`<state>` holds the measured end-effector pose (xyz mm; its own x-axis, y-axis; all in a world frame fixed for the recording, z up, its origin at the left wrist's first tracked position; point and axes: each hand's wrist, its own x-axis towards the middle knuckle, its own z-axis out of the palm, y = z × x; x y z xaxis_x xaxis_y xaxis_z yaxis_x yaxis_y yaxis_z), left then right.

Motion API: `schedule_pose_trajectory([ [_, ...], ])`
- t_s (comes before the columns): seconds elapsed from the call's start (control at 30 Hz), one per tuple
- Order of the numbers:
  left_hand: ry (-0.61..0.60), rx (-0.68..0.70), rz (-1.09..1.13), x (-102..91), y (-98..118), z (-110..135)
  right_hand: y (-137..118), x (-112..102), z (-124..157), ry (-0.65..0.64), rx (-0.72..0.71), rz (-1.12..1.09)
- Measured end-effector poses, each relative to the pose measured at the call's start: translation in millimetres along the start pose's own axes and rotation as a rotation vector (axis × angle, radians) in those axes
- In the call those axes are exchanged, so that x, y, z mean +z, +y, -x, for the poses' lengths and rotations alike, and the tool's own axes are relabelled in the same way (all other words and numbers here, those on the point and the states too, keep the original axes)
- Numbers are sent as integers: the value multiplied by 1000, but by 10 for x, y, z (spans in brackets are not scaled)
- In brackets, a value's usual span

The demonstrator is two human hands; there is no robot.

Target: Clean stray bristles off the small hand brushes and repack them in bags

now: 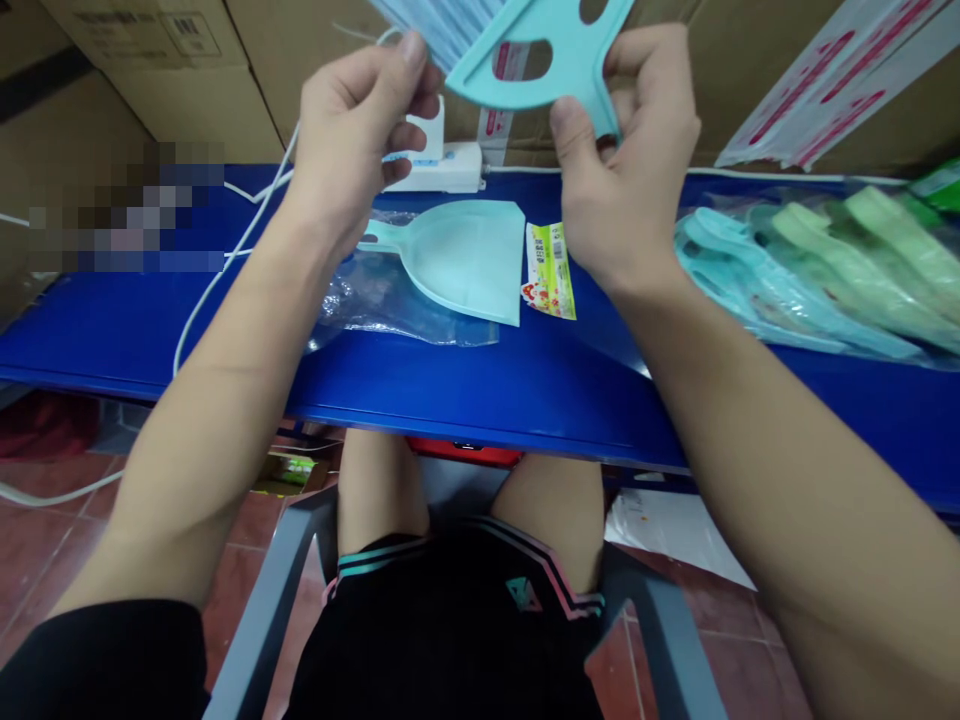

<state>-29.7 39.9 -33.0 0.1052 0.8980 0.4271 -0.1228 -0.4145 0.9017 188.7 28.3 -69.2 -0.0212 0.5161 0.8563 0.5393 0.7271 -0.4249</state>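
In my right hand (634, 150) is a light-blue hand brush (571, 65), gripped by its handle and raised above the table. Its pale bristles point to the upper left and run out of view at the top. My left hand (356, 125) is beside the bristle ends, its thumb closed against curled fingers; whatever they pinch is too small to make out. A matching dustpan (465, 255) lies below on the blue table (450, 385), its handle partly behind my left wrist. Under it is a clear plastic bag (420, 325). To the dustpan's right sits a yellow-green printed label card (551, 270).
Several bagged brush-and-dustpan sets (817, 270), blue and green, lie at the right. A white power strip (450, 168) and a white cable (244, 240) are on the table. Cardboard boxes (172, 70) stand along the back. A grey chair (270, 600) is under me.
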Motion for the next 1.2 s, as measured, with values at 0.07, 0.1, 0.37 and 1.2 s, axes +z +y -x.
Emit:
schedule_pose_trajectory([
  [0.07, 31, -30, 3, 6, -3, 4, -8, -6, 3, -31, 16, -2],
  [0.1, 43, -44, 10, 12, 0, 8, -7, 0, 7, -45, 24, -5],
  [0.37, 49, -102, 148, 54, 53, 52, -36, 102, 50, -13, 54, -57],
  [1.2, 111, -137, 126, 56, -13, 36, -116, 117, 53, 53, 83, 36],
])
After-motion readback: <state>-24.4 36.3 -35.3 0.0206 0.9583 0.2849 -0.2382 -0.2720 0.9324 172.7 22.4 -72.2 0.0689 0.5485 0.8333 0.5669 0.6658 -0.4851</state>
